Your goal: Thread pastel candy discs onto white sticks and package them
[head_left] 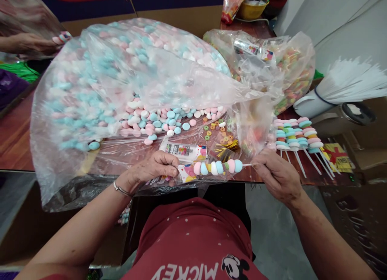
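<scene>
A candy skewer (pixel 217 167) of pink, blue, white and yellow pieces lies level in front of me, above the table's near edge. My right hand (pixel 278 176) is closed on the bare white end of its stick. At the skewer's other end, my left hand (pixel 159 167) pinches a clear wrapper (pixel 186 173) with a colourful print; the candies' far end is at or inside it. Just beyond lie more printed wrappers (pixel 184 151) and a bunch of gold twist ties (pixel 226 149). Loose pastel candies (pixel 171 120) spill from a big clear bag (pixel 181 78).
Small ring candies (pixel 208 132) lie mid-table. Several candy skewers (pixel 292 134) rest at the right edge, beside a white mug (pixel 311 103) of white sticks and a steel mug (pixel 347 114). Another bag (pixel 298 66) stands behind. Another person's hand (pixel 33 42) holds candies at far left.
</scene>
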{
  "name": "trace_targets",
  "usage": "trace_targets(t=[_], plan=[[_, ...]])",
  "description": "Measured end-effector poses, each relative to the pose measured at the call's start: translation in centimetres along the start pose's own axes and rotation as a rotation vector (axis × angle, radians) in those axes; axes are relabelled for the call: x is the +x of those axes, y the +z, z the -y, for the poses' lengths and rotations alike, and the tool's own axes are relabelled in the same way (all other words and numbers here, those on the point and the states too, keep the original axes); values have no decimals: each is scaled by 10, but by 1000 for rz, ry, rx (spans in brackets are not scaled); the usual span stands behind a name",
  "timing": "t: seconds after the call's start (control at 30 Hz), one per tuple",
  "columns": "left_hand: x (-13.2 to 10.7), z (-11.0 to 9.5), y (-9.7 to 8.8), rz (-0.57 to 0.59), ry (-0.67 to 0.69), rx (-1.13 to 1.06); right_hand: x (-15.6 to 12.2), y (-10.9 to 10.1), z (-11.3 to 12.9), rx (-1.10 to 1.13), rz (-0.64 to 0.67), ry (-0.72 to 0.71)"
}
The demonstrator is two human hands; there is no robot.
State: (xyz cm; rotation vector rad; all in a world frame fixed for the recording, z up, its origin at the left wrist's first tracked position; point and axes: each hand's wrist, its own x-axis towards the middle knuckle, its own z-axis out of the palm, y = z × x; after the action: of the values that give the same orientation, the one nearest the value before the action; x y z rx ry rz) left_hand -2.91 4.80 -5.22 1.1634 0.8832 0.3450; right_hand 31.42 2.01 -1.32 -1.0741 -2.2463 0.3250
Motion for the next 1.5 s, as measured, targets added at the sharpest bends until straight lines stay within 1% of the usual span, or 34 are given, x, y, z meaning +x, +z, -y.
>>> trace_targets(t=[0.13, 0.23, 0.4, 0.47, 0.53, 0.63, 0.7, 0.87, 0.97, 1.07, 1.13, 1.2, 1.27, 1.33, 1.4, 1.43, 1.5], plan=[[-1, 0, 4, -7, -9, -98, 1, 3, -3, -33, 10, -35], [0, -2, 5, -15, 7, -124, 2, 2, -2, -74, 8, -85], [5, -5, 3, -56, -5, -26, 5, -2, 1, -114, 16, -181], [5, -6, 3, -49, -25, 22, 5, -1, 2, -115, 22, -185], [4, -8, 4, -14, -27, 42, 5, 1, 2, -92, 22, -146], [2, -11, 4, 39, -20, 68, 2, 5, 2, -31, 34, -39], [1, -12, 3, 42, -14, 105, 0, 8, 2, -6, 62, 24], [-1, -11, 1, 21, 17, 220, -3, 18, 4, 39, 135, 129], [-1, -9, 1, 37, 13, 228, -5, 24, 7, 91, 184, 217], [-1, -10, 0, 60, 0, 254, -5, 24, 9, 151, 236, 288], [-2, -13, 0, 91, 13, 311, -4, 22, 10, 154, 248, 247], [-3, -18, -2, 106, 40, 372, -2, 21, 12, 114, 218, 120], [-3, -23, -3, 77, 69, 401, -1, 21, 15, 49, 162, -19], [-2, -26, -6, 34, 88, 387, -1, 23, 18, -7, 125, -103], [0, -27, -9, 25, 87, 361, -2, 26, 22, -32, 140, -101], [1, -26, -10, 36, 78, 353, -3, 27, 24, -19, 163, -63], [3, -26, -12, 78, 54, 351, -5, 29, 27, 67, 210, 77]])
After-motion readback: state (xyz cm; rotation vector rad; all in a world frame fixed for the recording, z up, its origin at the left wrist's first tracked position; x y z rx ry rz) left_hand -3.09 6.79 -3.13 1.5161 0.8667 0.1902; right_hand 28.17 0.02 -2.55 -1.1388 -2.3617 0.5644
